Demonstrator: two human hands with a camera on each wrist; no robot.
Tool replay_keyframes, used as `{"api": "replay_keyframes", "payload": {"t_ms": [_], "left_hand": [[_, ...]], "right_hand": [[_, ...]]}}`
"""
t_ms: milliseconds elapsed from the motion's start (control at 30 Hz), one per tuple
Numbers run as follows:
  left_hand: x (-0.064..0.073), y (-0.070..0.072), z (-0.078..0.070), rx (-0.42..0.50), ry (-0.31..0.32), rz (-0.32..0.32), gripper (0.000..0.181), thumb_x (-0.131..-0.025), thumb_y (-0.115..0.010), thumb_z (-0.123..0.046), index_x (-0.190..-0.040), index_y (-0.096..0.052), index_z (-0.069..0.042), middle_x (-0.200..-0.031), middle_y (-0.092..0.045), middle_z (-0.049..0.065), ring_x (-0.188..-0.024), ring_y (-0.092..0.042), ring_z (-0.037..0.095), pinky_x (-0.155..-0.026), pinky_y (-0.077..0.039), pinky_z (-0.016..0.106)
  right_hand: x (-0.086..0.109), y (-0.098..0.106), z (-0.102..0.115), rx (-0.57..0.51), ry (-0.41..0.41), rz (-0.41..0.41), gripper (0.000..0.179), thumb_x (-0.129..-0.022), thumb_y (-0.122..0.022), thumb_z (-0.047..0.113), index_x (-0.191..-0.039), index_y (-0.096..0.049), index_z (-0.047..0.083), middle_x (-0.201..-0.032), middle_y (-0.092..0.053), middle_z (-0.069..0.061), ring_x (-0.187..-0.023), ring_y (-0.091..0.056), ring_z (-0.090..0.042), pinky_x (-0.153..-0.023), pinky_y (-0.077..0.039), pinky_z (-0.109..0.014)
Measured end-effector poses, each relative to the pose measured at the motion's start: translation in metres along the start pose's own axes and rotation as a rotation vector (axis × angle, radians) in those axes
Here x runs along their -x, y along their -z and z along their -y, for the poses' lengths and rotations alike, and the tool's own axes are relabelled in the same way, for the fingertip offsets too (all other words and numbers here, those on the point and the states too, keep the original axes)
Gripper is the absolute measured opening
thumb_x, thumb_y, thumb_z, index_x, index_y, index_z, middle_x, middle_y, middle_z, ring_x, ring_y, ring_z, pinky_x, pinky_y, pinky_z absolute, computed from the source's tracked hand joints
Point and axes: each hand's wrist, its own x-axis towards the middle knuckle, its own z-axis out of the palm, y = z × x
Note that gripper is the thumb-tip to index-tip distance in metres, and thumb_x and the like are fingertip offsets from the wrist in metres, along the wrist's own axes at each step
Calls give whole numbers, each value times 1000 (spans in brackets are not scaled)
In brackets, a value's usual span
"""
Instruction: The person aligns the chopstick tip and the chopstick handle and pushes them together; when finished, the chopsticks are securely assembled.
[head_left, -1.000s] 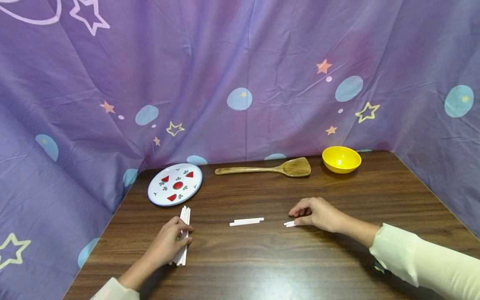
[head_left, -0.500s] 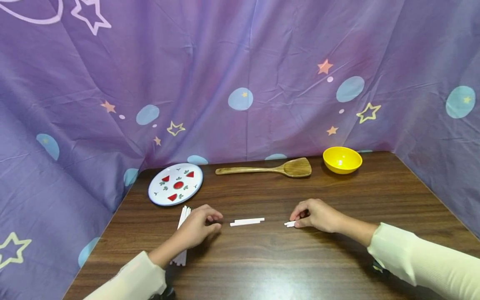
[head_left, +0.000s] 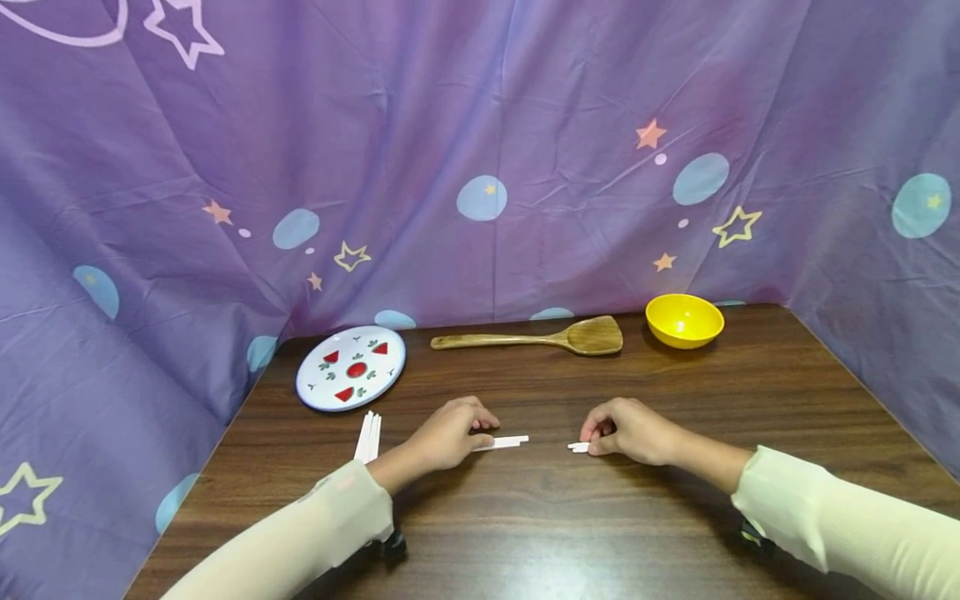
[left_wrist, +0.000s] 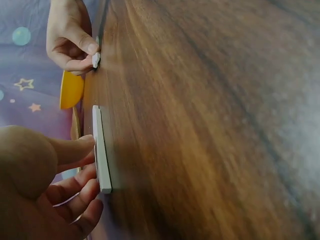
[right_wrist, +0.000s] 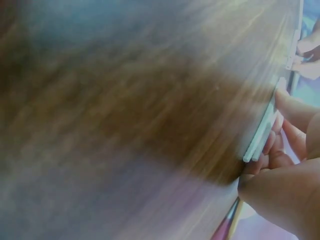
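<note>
My left hand (head_left: 450, 433) hovers low over a pair of white sticks (head_left: 512, 442) lying side by side mid-table. Its thumb touches or nearly touches them, and a gap shows between thumb and forefinger. In the left wrist view, the same white sticks (left_wrist: 102, 160) run beside the thumb. My right hand (head_left: 633, 432) pinches another small set of white sticks (head_left: 577, 447) between thumb and fingers at the table surface; the hand hides most of their length. In the right wrist view, these sticks (right_wrist: 262, 130) lie parallel. A bundle of white sticks (head_left: 367, 436) lies partly behind my left forearm.
At the back of the wooden table (head_left: 525, 542) are a watermelon-patterned plate (head_left: 330, 387) on the left, a wooden spatula (head_left: 592, 336) in the middle and a yellow bowl (head_left: 684, 323) on the right. A purple patterned cloth (head_left: 405, 167) hangs behind.
My left hand has left the bundle of sticks and moved right to the pair in the middle. My right hand stays in place with its sticks.
</note>
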Motion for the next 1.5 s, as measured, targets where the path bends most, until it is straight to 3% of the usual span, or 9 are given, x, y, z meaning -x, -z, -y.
{"api": "replay_keyframes", "payload": {"t_ms": [200,700,1067,1233,1500], "left_hand": [[-5,-3,-2,18,-50,26,17,-92,-77,-12,-108,-79,-7,-94,-68,0,-84,-60,11,-74,-49,23],[-7,-4,-4,51,-27,71,8,-91,-77,-7,-98,-75,-12,-84,-62,-6,-77,-56,4,-72,-48,21],[-9,0,-7,83,-34,81,8,-90,-78,-6,-93,-74,-12,-83,-66,-4,-77,-58,4,-72,-50,21],[-10,7,-12,80,-44,57,9,-91,-76,-5,-99,-75,-11,-84,-66,-5,-77,-58,5,-73,-50,21],[-15,20,-24,30,-129,-33,18,-95,-70,-3,-111,-76,-9,-92,-66,1,-84,-62,12,-76,-52,25]], "right_hand": [[-1,1,3,-6,0,5,8,-85,-81,6,-86,-75,12,-73,-63,9,-68,-54,-4,-63,-46,-21],[0,1,1,-4,9,-1,9,-88,-80,10,-86,-73,15,-75,-63,9,-69,-53,-5,-64,-45,-21],[0,2,3,37,34,-14,7,-91,-76,8,-88,-73,13,-79,-66,10,-72,-54,-3,-68,-46,-23],[-3,5,8,59,81,-45,7,-93,-73,5,-91,-71,12,-81,-65,9,-76,-56,-2,-70,-48,-24],[-10,14,25,122,230,-101,16,-95,-68,-3,-106,-74,6,-88,-61,5,-73,-58,-3,-67,-52,-23]]}}
